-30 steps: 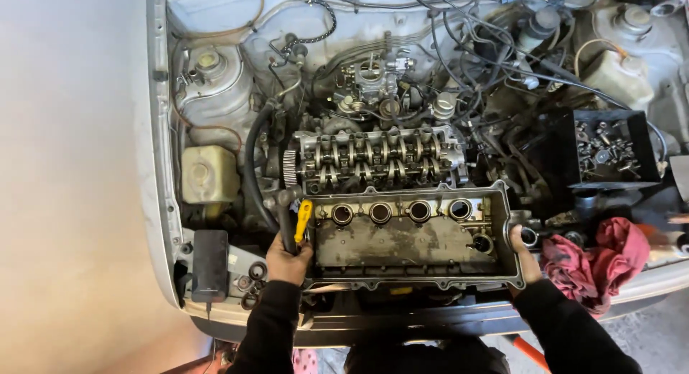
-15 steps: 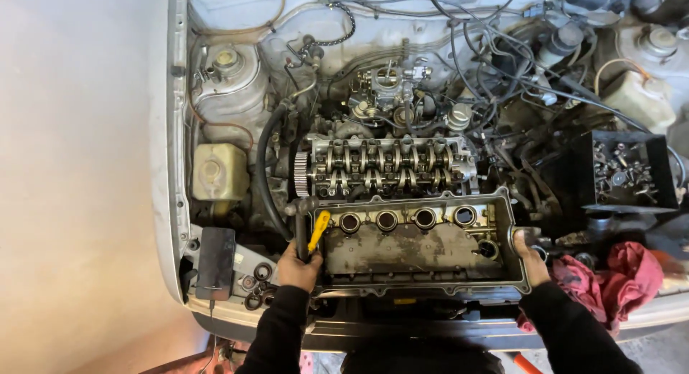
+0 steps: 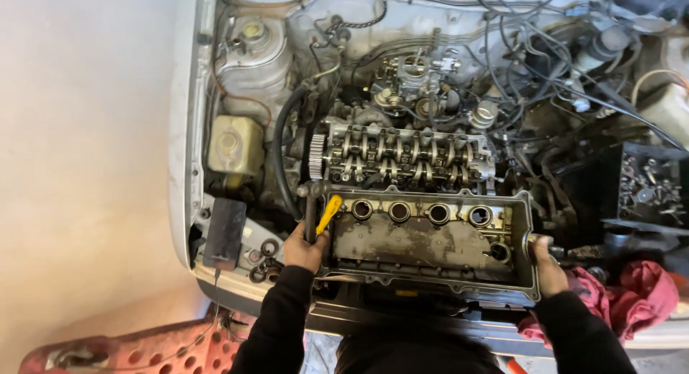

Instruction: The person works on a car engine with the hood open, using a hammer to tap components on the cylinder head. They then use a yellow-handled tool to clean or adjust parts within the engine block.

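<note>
Both hands' fingers grip the valve cover (image 3: 423, 245) ends, left hand (image 3: 305, 248), right hand (image 3: 549, 266), beside the exposed camshafts (image 3: 402, 159).

Even, soft daylight over an open engine bay, sharp through the middle of the frame.

The pale wall (image 3: 79, 144) on the left of the frame is the brightest area, washed flat with little texture, and the white fender edge (image 3: 188, 115) beside it is close to blown out. Deep shadow fills the gaps between hoses and under the valve cover (image 3: 430, 237), whose dull metal gives only faint sheen and no hard glare. The right edge falls darker, around the parts tray (image 3: 646, 187). Straight lines bow slightly toward the corners; the black sleeves (image 3: 276, 324) at the bottom edge lose all detail.
</note>
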